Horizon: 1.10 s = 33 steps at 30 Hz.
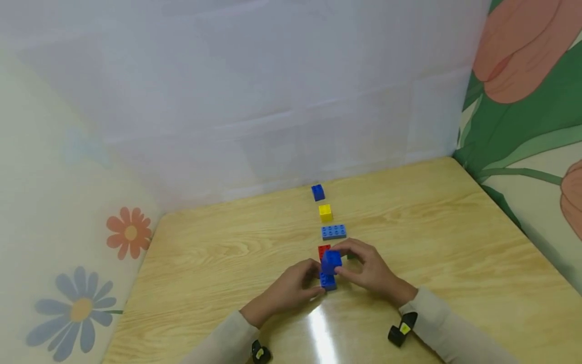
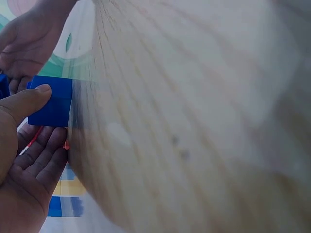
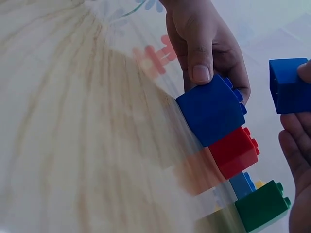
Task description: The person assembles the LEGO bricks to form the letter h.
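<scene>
On the left, a lower blue block (image 1: 328,282), resting studded side up on the tabletop (image 1: 204,263), is gripped between thumb and fingers of the left hand (image 1: 294,286). Roughly above it, separated by a gap, a raised blue block (image 1: 331,263) is pinched from the right by the right hand (image 1: 370,269), the nearer hand to it.

On desk (image 1: 218,253): front brick (image 1: 328,282) between left hand (image 1: 291,289) and right hand (image 1: 374,268) | held brick (image 1: 331,262) in right hand, above front brick | behind, in turn: second brick (image 1: 323,249), third brick (image 1: 334,232), fourth brick (image 1: 325,213), last brick (image 1: 318,192) near far edge's midpoint | side brick (image 3: 261,207) right of second brick
</scene>
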Available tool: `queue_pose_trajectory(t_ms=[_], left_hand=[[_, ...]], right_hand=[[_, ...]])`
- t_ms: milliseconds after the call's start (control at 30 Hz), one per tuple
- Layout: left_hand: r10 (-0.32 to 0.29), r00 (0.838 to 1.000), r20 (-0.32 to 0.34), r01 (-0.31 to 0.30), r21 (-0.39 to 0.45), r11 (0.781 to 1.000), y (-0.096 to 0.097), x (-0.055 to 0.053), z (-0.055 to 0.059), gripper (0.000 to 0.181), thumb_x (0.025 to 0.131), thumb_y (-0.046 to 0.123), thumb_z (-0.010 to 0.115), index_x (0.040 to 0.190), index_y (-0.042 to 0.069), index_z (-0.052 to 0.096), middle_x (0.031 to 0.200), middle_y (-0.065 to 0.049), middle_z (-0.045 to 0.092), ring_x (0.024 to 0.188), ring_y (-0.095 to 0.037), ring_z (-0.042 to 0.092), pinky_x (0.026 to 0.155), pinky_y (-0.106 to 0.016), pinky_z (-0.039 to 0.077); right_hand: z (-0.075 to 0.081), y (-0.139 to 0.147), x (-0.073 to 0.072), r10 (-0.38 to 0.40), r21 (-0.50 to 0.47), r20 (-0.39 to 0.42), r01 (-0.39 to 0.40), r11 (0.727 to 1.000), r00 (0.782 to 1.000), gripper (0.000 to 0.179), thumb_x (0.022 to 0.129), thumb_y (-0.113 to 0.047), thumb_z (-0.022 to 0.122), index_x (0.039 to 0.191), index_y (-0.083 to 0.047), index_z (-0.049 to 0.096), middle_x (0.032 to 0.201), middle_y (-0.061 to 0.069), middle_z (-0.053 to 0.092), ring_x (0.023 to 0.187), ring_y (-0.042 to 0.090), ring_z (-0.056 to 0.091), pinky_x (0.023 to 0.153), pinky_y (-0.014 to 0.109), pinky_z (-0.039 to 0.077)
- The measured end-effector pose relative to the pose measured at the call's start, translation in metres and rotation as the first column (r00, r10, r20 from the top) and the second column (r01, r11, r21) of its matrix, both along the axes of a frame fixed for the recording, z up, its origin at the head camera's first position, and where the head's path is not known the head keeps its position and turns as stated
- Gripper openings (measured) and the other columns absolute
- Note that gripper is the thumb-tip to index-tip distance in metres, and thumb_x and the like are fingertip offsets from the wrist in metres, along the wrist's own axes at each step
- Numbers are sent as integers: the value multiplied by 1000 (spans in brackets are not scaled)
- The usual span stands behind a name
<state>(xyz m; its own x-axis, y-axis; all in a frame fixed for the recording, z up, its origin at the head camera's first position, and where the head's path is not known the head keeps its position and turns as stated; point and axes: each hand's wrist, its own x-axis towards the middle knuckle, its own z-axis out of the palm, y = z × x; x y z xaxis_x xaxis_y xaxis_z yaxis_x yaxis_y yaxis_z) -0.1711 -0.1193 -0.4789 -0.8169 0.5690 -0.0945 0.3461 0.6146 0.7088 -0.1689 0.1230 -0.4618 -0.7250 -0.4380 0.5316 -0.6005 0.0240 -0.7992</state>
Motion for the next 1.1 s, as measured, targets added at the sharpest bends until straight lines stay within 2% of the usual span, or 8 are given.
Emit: queue_pose_trajectory(t_ms=[233, 533, 667, 800, 867, 967, 1100], left_hand=[[4, 1000, -20, -4, -23, 1000, 1, -1, 1, 43, 89, 37, 72, 122, 13, 56, 115, 5, 62, 108, -10, 58, 98, -34, 48], [9, 1000, -11, -9, -32, 999, 1, -1, 0, 45, 88, 37, 72, 122, 13, 56, 116, 4, 63, 108, -10, 58, 98, -34, 48], [7, 1000, -14, -7, -25, 1000, 0, 0, -1, 45, 88, 36, 72, 122, 13, 56, 116, 4, 63, 108, -10, 58, 98, -33, 48], [5, 1000, -16, -5, -21, 1000, 0, 0, 0, 44, 88, 34, 73, 122, 12, 56, 116, 4, 63, 108, -10, 58, 98, -33, 48], [3, 1000, -14, -3, -19, 1000, 0, -1, 0, 44, 88, 34, 73, 122, 12, 56, 116, 4, 62, 108, -10, 58, 98, -33, 48], [-1, 1000, -13, 0, -15, 1000, 0, -1, -1, 43, 88, 34, 73, 122, 13, 56, 115, 5, 62, 107, -10, 58, 97, -33, 49], [-8, 1000, -25, 8, 0, 1000, 0, 0, -1, 42, 87, 32, 74, 120, 13, 56, 113, 5, 63, 106, -10, 58, 97, -33, 49]], right_hand=[[-2, -1, -1, 20, 2, -21, -20, 1000, 1000, 38, 82, 6, 74, 117, 2, 60, 111, 12, 64, 100, 24, 63, 86, 55, 53], [-6, -3, -1, 20, 2, -34, -20, 1000, 999, 39, 81, 6, 74, 118, 2, 61, 111, 10, 63, 100, 22, 63, 87, 53, 54], [-19, -3, -7, 33, 5, -37, -33, 999, 999, 40, 83, 3, 74, 121, -3, 60, 113, 7, 63, 102, 22, 62, 89, 48, 54], [-35, -2, -15, 53, 25, -3, -53, 998, 999, 40, 87, -8, 73, 124, -12, 60, 117, 2, 62, 105, 20, 62, 93, 41, 53], [-37, -1, -16, 57, 36, 3, -58, 998, 998, 40, 88, -12, 74, 125, -15, 59, 117, 0, 62, 106, 19, 62, 93, 40, 53], [-37, -1, -15, 53, 47, -17, -52, 998, 998, 41, 86, -10, 75, 124, -15, 60, 116, -1, 62, 105, 18, 62, 93, 38, 53], [-29, -3, -11, 41, 51, -49, -38, 998, 998, 41, 83, -2, 76, 121, -8, 61, 112, 2, 64, 102, 18, 63, 91, 36, 54]])
